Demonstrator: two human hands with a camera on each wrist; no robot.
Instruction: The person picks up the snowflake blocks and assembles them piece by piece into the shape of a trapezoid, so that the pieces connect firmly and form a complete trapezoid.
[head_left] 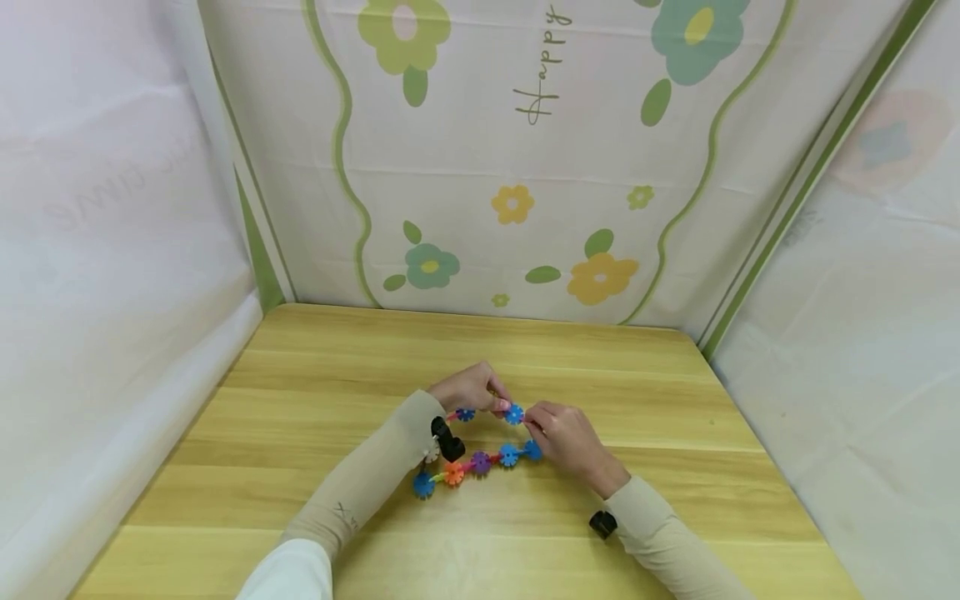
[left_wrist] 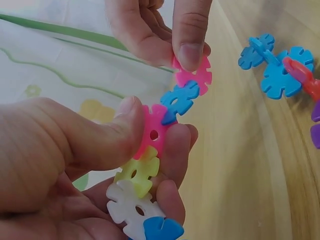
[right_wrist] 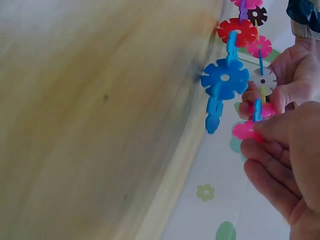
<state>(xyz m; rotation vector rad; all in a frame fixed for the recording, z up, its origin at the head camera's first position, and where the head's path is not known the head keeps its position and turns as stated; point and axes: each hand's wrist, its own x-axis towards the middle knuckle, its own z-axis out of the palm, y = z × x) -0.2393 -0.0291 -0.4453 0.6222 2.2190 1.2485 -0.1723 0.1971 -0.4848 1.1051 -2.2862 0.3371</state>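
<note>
Where hands (head_left: 471,389) meet, chain (head_left: 480,461) mid-table (head_left: 315,375)

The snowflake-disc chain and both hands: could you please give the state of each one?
Snowflake-disc chain: linked in a loop, partly lying on the wooden table, its upper part held by both hands.
Left hand: pinches a pink disc.
Right hand: pinches the end pink disc.
</note>
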